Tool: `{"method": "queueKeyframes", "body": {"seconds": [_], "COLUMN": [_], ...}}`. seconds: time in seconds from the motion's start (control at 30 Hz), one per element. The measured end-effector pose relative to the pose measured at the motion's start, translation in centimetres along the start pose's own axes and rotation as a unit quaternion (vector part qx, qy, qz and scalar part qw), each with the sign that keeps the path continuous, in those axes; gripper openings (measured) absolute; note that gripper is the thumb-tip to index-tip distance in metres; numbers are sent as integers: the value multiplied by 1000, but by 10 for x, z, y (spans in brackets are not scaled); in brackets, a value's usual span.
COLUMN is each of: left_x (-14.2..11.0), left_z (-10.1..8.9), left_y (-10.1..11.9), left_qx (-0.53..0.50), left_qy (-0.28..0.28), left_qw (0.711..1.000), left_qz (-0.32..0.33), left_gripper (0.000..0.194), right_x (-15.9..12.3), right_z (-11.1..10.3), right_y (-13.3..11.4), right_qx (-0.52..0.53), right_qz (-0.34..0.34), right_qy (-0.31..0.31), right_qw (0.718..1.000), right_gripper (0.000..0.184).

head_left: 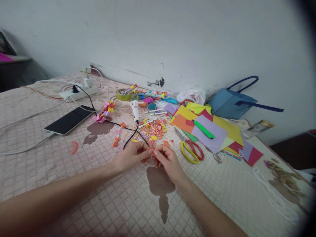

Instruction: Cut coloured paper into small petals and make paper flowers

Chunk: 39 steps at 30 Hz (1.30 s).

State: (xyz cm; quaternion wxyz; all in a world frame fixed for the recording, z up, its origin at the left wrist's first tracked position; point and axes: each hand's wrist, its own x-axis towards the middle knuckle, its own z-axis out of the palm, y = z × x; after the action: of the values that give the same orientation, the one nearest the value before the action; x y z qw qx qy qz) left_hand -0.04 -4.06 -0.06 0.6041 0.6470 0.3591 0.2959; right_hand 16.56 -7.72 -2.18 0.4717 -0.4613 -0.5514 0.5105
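Note:
My left hand and my right hand meet over the patterned bedsheet, fingers pinched together on a small orange paper piece. Most of that piece is hidden by my fingertips. Just beyond my hands lies a heap of coloured paper scraps. A black cable runs past my left hand. Red and yellow scissors lie to the right of my right hand.
Coloured paper sheets with a green highlighter lie at right, near a blue bag. A phone, a power strip, a white glue gun, tape and markers lie farther back. The wall is behind.

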Motion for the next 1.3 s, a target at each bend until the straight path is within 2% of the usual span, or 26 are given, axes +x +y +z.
{"method": "queueKeyframes", "body": {"seconds": [0.3, 0.63, 0.93, 1.3], "left_x": [1, 0, -2, -3], "left_z": [-2, 1, 1, 3], "left_y": [-8, -3, -8, -4], "left_qx": [19, 13, 90, 42], "left_qy": [-13, -5, 4, 12], "left_qw": [1000, 1000, 995, 998], "left_qz": [5, -7, 35, 40], "left_gripper": [25, 28, 30, 25], "right_x": [0, 0, 1, 0], "right_z": [0, 1, -4, -3], "right_y": [-1, -2, -2, -5], "right_qx": [17, 15, -18, -18], "right_qz": [11, 5, -3, 0], "right_qy": [-2, 9, 12, 23], "right_qw": [1000, 1000, 1000, 1000], "right_gripper": [22, 20, 21, 21]}}
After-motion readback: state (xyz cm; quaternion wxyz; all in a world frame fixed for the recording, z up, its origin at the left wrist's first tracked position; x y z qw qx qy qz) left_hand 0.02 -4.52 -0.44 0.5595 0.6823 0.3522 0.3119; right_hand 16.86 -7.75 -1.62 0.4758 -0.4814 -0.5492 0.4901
